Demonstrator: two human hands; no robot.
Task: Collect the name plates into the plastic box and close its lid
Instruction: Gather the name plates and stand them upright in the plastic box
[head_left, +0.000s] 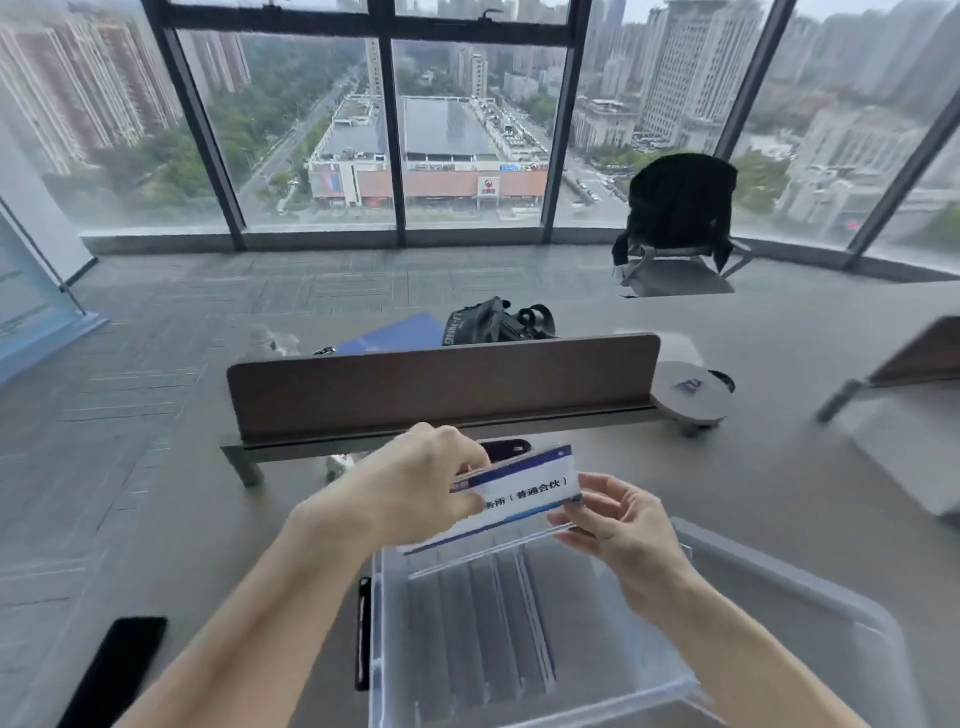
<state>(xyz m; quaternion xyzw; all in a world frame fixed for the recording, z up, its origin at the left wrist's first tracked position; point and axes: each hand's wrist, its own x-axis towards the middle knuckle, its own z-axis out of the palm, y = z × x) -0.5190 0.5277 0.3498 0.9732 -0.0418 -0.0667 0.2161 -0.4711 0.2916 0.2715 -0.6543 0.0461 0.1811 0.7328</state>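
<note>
Hands meet above the open plastic box, and between them I see a name plate: a clear acrylic stand with a white card, blue band on top and dark printed characters. My left hand grips its left end, fingers curled over the top edge; my right hand pinches the right end. More plates lie in rows inside the box, which sits on the grey counter.
</note>
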